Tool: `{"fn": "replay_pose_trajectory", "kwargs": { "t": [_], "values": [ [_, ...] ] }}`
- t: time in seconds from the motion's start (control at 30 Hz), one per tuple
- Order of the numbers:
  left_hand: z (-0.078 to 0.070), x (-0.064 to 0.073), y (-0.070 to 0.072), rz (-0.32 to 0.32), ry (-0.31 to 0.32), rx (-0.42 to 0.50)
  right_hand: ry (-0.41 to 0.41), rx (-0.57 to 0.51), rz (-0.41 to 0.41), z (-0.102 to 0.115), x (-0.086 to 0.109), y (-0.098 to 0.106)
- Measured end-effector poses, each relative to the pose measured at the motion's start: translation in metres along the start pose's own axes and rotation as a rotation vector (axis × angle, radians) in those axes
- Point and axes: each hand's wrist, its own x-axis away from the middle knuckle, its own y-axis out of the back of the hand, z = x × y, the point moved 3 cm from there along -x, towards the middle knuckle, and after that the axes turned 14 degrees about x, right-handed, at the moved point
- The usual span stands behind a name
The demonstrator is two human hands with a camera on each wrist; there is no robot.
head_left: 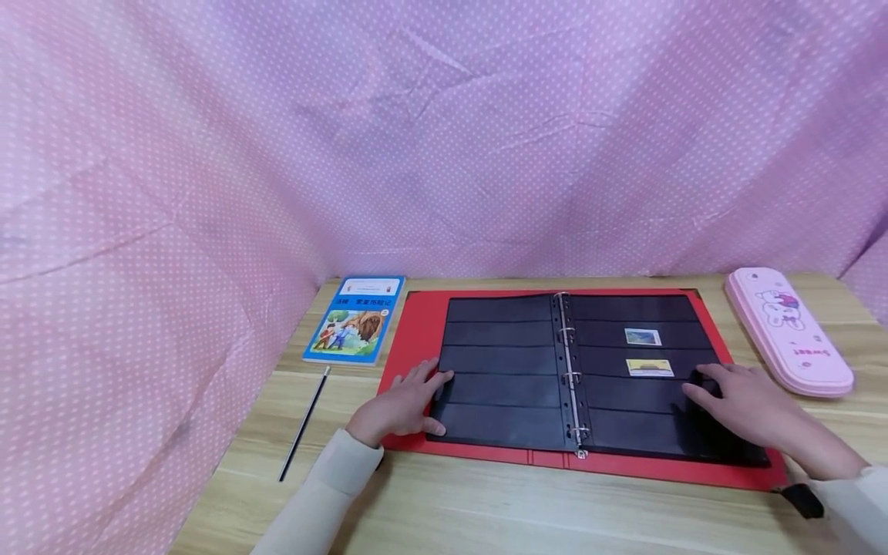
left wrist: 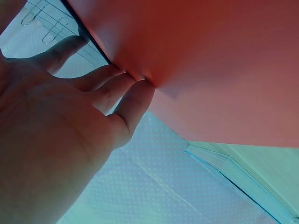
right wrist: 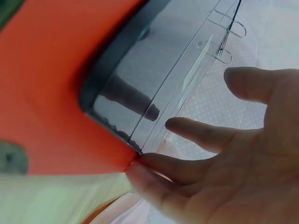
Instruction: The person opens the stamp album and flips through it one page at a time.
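Note:
A red ring binder (head_left: 416, 327) lies spread on the wooden table with black pocket pages on both sides of its metal rings (head_left: 572, 378). Two stamps, a blue-green one (head_left: 643, 337) and a yellow one (head_left: 650, 368), sit in pockets of the right-hand page (head_left: 624, 432). My left hand (head_left: 409, 401) rests at the outer edge of the left-hand page (head_left: 499, 389), thumb and fingers spread, with fingertips against the red cover in the left wrist view. Over the right page's outer edge, my right hand (head_left: 752, 405) has its fingers extended; lower fingers touch the cover edge in the right wrist view.
At the back left lies a blue storybook (head_left: 355, 320), with a black pencil (head_left: 305, 424) in front of it. A pink pencil case (head_left: 791, 331) lies right of the binder. Pink dotted cloth (head_left: 486, 154) hangs behind the table (head_left: 486, 501).

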Motion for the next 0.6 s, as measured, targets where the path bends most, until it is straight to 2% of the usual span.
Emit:
{"fn": "replay_pose_trajectory", "kwargs": {
  "t": [0.17, 0.37, 0.47, 0.6],
  "values": [
    [-0.001, 0.0, 0.0, 0.001, 0.003, 0.009, 0.011, -0.067, -0.07, 0.001, 0.004, 0.007],
    [-0.002, 0.001, 0.0, 0.001, 0.004, 0.009, 0.043, -0.125, -0.226, 0.006, 0.017, 0.024],
    [-0.002, 0.001, 0.0, -0.002, 0.006, 0.014, 0.064, -0.146, -0.223, 0.014, 0.023, 0.035],
    [-0.002, 0.0, 0.0, -0.001, 0.006, 0.016, 0.159, -0.211, -0.238, 0.029, 0.032, 0.049]
  ]
}}
